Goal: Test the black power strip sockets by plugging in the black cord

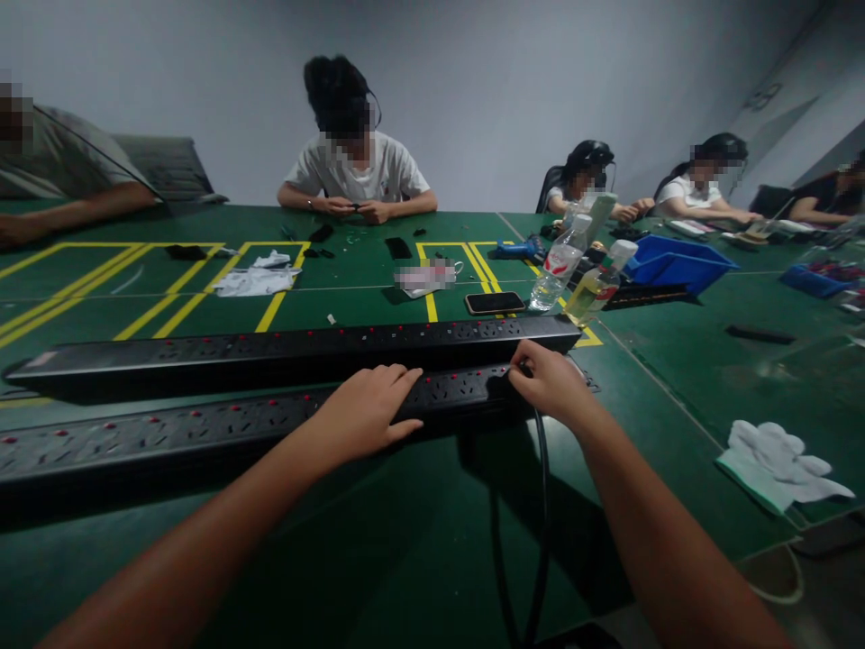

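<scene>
Two long black power strips lie side by side across the green table. My left hand (pixel 368 406) rests on the near power strip (pixel 250 419), its fingers laid over the top and its thumb apart along the near side. At that strip's right end, my right hand (pixel 544 379) is closed in a pinch on the end of a black cable (pixel 542 487). The cable hangs down toward the table's near edge; the fingers hide its tip. Rows of sockets and red lights or switches run along both strips. Just behind is the far power strip (pixel 304 347).
A phone (pixel 495 303), a water bottle (pixel 559 266) and a bottle of yellow liquid (pixel 598 287) stand or lie behind the strips. A blue bin (pixel 676 266) is farther right. White gloves (pixel 780 464) lie near the right edge. Several people sit across the table.
</scene>
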### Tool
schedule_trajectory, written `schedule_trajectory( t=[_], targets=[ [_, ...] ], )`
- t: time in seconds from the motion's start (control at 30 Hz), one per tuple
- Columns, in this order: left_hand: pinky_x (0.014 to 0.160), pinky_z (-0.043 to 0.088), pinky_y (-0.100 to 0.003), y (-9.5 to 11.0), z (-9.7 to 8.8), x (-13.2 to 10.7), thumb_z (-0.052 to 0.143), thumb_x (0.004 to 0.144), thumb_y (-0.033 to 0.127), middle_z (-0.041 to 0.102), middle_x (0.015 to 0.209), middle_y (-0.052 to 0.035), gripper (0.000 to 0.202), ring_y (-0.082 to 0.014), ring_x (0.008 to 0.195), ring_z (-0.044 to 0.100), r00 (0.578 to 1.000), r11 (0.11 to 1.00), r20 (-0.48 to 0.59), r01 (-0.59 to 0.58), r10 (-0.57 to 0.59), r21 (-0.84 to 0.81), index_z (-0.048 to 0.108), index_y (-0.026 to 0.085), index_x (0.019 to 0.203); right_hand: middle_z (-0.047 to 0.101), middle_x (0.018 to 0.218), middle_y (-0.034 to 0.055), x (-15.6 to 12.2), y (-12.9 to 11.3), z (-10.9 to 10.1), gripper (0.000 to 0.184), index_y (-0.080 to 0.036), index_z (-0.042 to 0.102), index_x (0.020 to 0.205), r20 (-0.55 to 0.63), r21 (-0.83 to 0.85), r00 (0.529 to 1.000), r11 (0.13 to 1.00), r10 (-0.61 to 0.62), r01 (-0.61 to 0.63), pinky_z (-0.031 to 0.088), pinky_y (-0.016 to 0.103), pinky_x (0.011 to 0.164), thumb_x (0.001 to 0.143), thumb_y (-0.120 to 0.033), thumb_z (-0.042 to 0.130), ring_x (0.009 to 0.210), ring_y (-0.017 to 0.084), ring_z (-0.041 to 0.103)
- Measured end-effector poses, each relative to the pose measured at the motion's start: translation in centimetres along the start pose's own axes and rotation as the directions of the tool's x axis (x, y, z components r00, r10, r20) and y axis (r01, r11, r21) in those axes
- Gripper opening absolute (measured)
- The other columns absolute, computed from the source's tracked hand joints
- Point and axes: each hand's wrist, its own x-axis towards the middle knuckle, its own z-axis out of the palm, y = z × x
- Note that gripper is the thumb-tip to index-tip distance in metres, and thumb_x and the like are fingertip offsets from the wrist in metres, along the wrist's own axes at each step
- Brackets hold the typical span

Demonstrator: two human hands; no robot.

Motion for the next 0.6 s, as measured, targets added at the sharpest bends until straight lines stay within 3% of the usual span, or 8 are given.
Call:
schedule_trajectory(
  t=[0.17, 0.3, 0.6],
  targets=[
    [0.087, 0.041, -0.041, 4.5, 0.3, 5.0, 0.047, 0.089, 0.050, 0.052, 0.130, -0.0135, 0.065, -0.0296, 0.108, 0.053, 0.991, 0.993, -0.069, -0.118, 0.118, 0.008, 0.034, 0.018, 0.144, 0.057, 0.063, -0.0018, -0.2, 0.4, 0.4, 0.013, -0.023, 0.058, 0.089, -0.009, 0.121, 1.000, 0.993, 0.003, -0.002, 0.027, 0.026, 0.053, 0.080, -0.030, 0.053, 0.057, 0.015, 0.049],
    [0.082, 0.043, -0.039, 6.8, 0.9, 8.0, 0.056, 0.084, 0.044, 0.054, 0.125, -0.0121, 0.071, -0.0289, 0.104, 0.056, 0.987, 0.990, -0.069, -0.143, 0.142, -0.011, 0.029, 0.023, 0.146, 0.053, 0.059, -0.0024, -0.2, 0.9, 0.9, 0.014, -0.022, 0.057, 0.085, -0.016, 0.167, 1.000, 0.986, 0.014, -0.011, 0.027, 0.026, 0.051, 0.082, -0.035, 0.053, 0.055, 0.015, 0.048],
    [0.078, 0.042, -0.038, 7.2, 1.4, 8.3, 0.055, 0.084, 0.042, 0.055, 0.123, -0.0113, 0.069, -0.0273, 0.099, 0.056, 0.990, 0.994, -0.089, -0.108, 0.106, -0.011, 0.030, 0.024, 0.146, 0.048, 0.053, -0.0042, -0.1, 1.4, 1.5, 0.019, -0.022, 0.057, 0.082, -0.023, 0.244, 1.000, 0.970, 0.020, -0.014, 0.025, 0.026, 0.048, 0.083, -0.041, 0.054, 0.050, 0.014, 0.045]
  ],
)
